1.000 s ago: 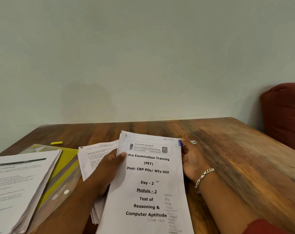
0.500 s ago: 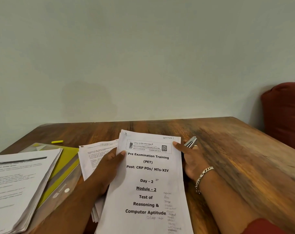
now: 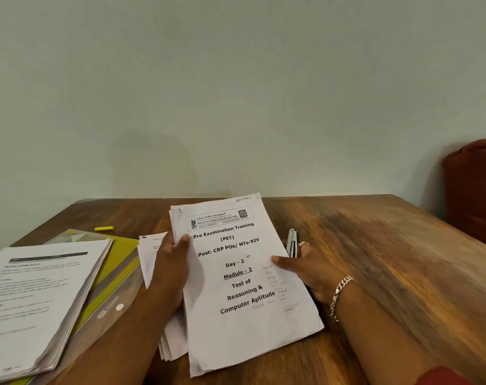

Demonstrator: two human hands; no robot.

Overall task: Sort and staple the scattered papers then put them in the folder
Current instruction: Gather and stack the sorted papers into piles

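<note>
Left hand [image 3: 171,269] is clamped on the packet [image 3: 244,279] at its left edge, thumb pressed on the cover, so the sheets are kept squared. Right hand [image 3: 305,269] pinches the right edge with its thumb while a stapler [image 3: 292,243] is held in the fingers behind, probably kept ready for stapling. More papers [image 3: 153,262] lie beneath the left hand. On the counter [image 3: 389,259], a stack [image 3: 39,298] is laid over the folder [image 3: 119,262], which awaits the finished sets
</note>
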